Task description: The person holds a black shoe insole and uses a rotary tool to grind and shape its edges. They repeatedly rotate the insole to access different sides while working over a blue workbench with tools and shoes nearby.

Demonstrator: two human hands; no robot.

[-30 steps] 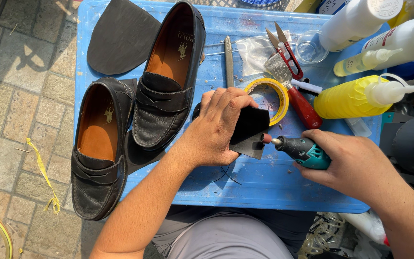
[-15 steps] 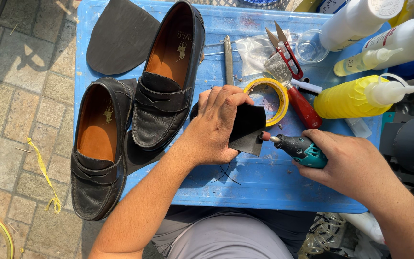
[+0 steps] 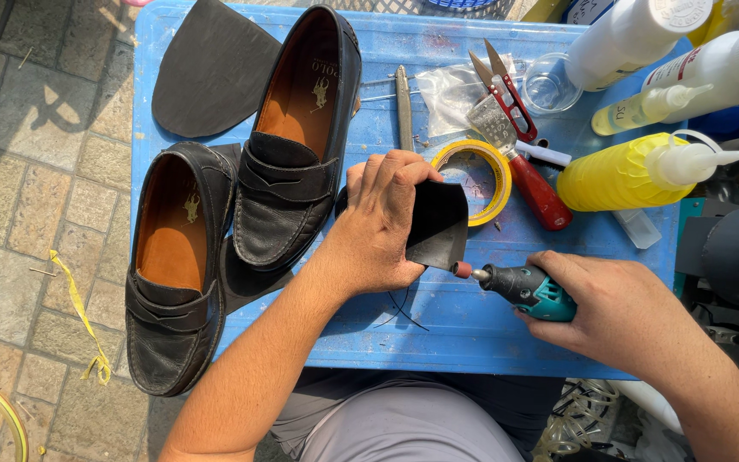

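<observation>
Right now my right hand (image 3: 622,312) wraps its fingers around a teal rotary tool (image 3: 519,287), whose tip touches the lower edge of one black rubber piece (image 3: 438,224). My left hand (image 3: 378,227) presses that piece flat against the blue tabletop (image 3: 438,321), fingers together. Farther off sit two black loafers (image 3: 297,137) and one yellow tape roll (image 3: 487,175).

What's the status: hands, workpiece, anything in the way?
Left hand pins black rubber piece on blue table. Right hand grips rotary tool, tip at piece's lower edge. Tape roll and loafer close by, not blocking.
</observation>
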